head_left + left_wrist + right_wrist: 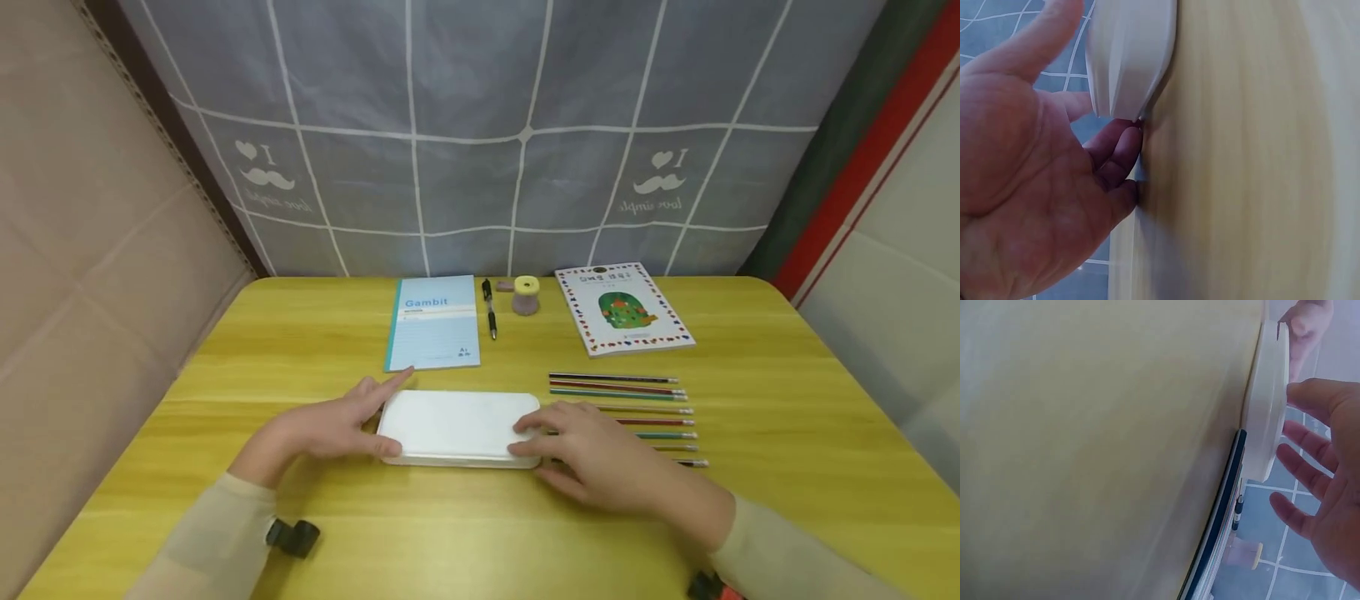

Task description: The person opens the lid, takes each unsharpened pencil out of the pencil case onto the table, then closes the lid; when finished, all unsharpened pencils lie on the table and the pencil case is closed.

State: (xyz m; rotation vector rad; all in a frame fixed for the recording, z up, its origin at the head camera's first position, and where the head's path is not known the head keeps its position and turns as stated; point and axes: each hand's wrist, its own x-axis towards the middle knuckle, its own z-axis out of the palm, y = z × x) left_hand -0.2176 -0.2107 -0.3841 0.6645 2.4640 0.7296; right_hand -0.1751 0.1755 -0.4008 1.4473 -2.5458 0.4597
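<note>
So far the white pencil case (459,428) lies closed on the table (750,500), left hand (326,427) and right hand (600,457) with relaxed fingers touching its ends, pencils (622,414) still outside.

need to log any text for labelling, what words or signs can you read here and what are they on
"Gambit": blue notebook; the small print below it is too small to read.
"I", a heart and a moustache, mirrored: grey backdrop cloth; the script line under it is too blurred.
Title on the white book: too small to read.
</note>
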